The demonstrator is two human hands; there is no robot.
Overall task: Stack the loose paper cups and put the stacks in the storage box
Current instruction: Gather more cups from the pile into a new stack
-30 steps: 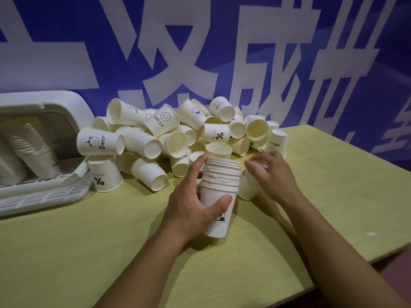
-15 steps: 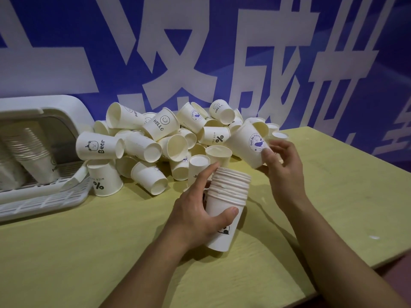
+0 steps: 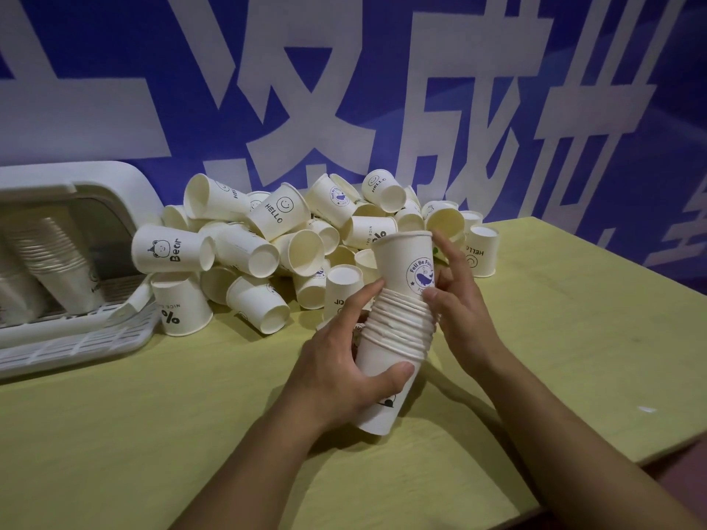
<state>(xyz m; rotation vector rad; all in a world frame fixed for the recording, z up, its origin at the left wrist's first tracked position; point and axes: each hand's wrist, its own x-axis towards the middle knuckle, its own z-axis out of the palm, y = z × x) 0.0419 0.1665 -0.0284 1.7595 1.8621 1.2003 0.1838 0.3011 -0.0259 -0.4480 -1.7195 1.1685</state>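
Left hand (image 3: 336, 372) grips stack (image 3: 398, 338); right hand (image 3: 459, 304) holds top cup (image 3: 411, 265).

Yellow-green wooden table (image 3: 114, 434), lower frame; blue banner (image 3: 440, 51) (large white characters), filling the upper frame.

Matt paper cups (image 3: 245, 254); smooth wood-grain table (image 3: 574, 338); white plastic box (image 3: 126, 185).

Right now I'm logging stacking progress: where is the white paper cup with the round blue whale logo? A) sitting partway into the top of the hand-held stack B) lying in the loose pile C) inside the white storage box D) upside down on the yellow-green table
A: the white paper cup with the round blue whale logo stands out of the top of the stack of white paper cups, which the left hand grips while the right hand holds the cup.
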